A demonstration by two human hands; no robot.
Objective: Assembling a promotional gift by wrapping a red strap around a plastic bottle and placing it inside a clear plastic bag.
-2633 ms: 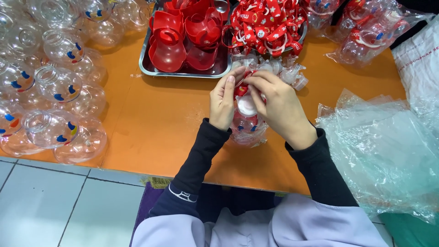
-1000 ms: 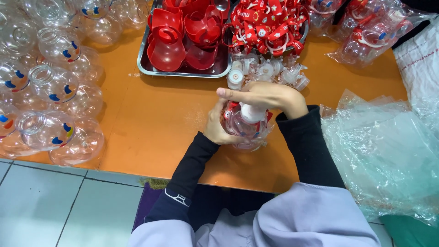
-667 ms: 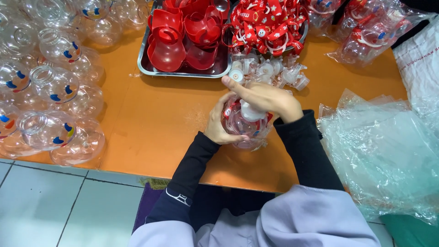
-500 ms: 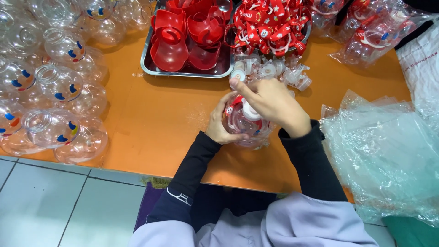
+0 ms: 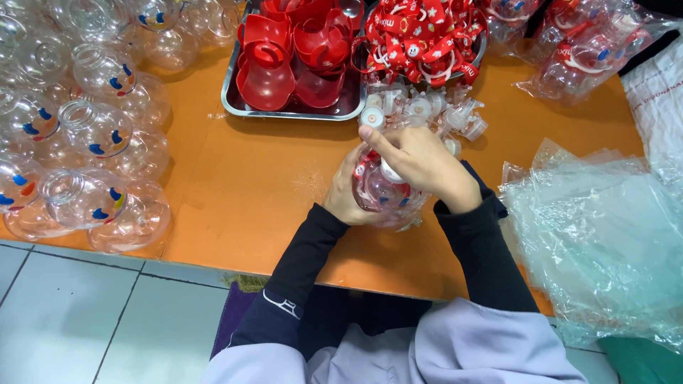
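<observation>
**Clear bottle held over the orange table**

An orange table [image 5: 270,185] stands over pale floor tiles. The left hand [image 5: 346,199] cups a clear round bottle [image 5: 380,193] with red inside, near the table's front edge; the right hand [image 5: 420,165] lies curled over its top, forefinger stretched out. Behind, a metal tray [image 5: 235,99] holds red plastic pieces [image 5: 292,53] and red straps [image 5: 423,35]. Small white caps [image 5: 427,110] lie just beyond the hands. Empty clear bottles [image 5: 85,135] crowd the left; plastic bags [image 5: 605,235] lie right.
</observation>
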